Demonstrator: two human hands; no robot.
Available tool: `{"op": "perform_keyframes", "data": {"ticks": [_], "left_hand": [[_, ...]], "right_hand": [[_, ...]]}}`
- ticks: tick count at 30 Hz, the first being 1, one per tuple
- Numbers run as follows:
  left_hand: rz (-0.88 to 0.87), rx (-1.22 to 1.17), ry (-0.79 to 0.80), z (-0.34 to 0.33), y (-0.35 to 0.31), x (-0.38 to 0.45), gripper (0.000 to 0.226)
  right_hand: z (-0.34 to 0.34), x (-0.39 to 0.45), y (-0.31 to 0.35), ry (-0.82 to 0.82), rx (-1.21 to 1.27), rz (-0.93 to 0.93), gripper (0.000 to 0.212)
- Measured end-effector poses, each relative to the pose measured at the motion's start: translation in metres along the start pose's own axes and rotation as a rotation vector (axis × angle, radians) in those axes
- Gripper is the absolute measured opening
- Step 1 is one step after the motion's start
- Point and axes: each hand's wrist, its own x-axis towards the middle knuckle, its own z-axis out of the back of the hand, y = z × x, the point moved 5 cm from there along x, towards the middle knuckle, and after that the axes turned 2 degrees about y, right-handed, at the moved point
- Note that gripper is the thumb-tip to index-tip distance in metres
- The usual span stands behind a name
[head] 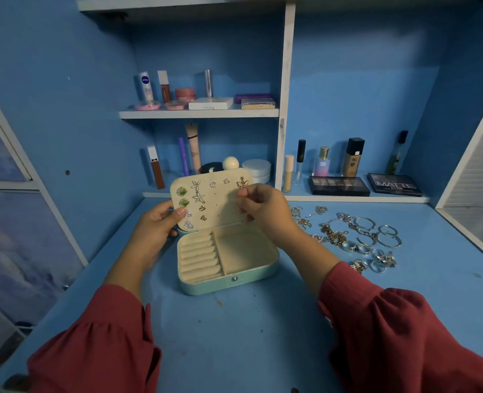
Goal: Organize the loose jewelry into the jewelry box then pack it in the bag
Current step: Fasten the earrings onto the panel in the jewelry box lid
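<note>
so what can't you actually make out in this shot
- Head view: what the right hand pinches against the jewelry box lid is hidden by its own fingers.
- Head view: the loose jewelry on the desk is too small and tangled to count.
- Head view: no bag is in frame.

One jewelry box (229, 268), two palettes (338, 186).

The right hand (258, 207) covers the right edge of the jewelry box lid (210, 201); what its fingertips pinch is too small to tell. Both red sleeves (404, 344) run off the bottom edge.
</note>
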Motion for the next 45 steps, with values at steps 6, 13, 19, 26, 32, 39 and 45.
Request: {"op": "perform_keyframes", "data": {"ticks": [6, 13, 19, 26, 32, 39, 45], "left_hand": [[-0.006, 0.009, 0.023, 0.000, -0.001, -0.001, 0.020], [-0.018, 0.014, 0.021, -0.002, -0.005, -0.003, 0.021], [-0.025, 0.025, 0.027, -0.002, -0.007, -0.005, 0.021], [-0.043, 0.040, 0.037, -0.003, -0.010, -0.007, 0.022], [-0.053, 0.056, 0.054, -0.001, -0.010, -0.007, 0.020], [-0.055, 0.059, 0.058, -0.001, -0.012, -0.008, 0.020], [-0.051, 0.049, 0.052, -0.001, -0.011, -0.008, 0.019]], "right_hand": [[-0.011, 0.004, -0.002, -0.069, 0.095, -0.021, 0.034], [-0.012, 0.002, 0.003, -0.147, 0.105, -0.004, 0.037], [-0.013, 0.002, 0.001, -0.190, 0.118, 0.003, 0.036], [-0.015, 0.004, -0.002, -0.269, 0.085, -0.024, 0.037], [-0.018, 0.004, 0.000, -0.314, -0.002, -0.042, 0.037], [-0.015, 0.002, 0.004, -0.270, 0.182, -0.181, 0.036], [-0.015, 0.000, 0.004, -0.268, 0.295, -0.263, 0.037]]}}
